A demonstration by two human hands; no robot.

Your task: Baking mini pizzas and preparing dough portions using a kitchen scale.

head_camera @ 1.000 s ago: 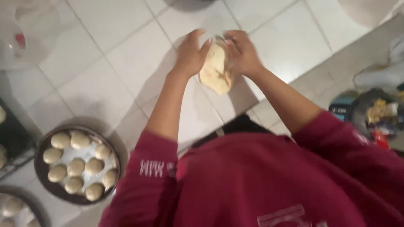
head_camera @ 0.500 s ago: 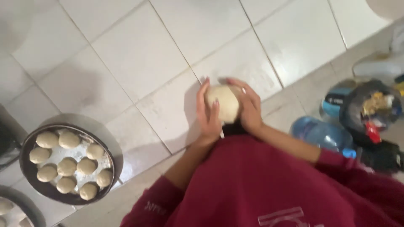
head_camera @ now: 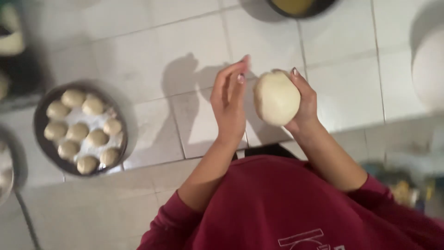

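Above the tiled floor [head_camera: 138,46], at chest height in front of the maroon top [head_camera: 277,203], the dough ball [head_camera: 276,98] sits in the right hand [head_camera: 303,104]. Right grip: fingers curled and clamped on the ball's right side, fingertips showing over its upper edge. Left hand [head_camera: 229,104]: open and flat, fingers together and extended, palm turned toward the ball, holding nothing.

Key relation: the ball lies directly to the right of the left palm, with a narrow gap visible between them; no contact on that side. The right hand is the nearer one, already in full contact. The ball is slightly oval, its long axis running roughly up and down in the view, about parallel to the left fingers.

Other items, placed from the ball:
- Tray [head_camera: 46,148]: round, dark, on the floor well to the left. It carries small dough balls [head_camera: 76,132] packed close together on a floured base.
- Dark dish [head_camera: 300,7] with yellowish contents: on the floor beyond the ball, cut by the top edge.
- Pale round object [head_camera: 428,69]: well to the right, blurred; kind cannot be told.
- Blurred items at lower right, near the right sleeve: not identifiable
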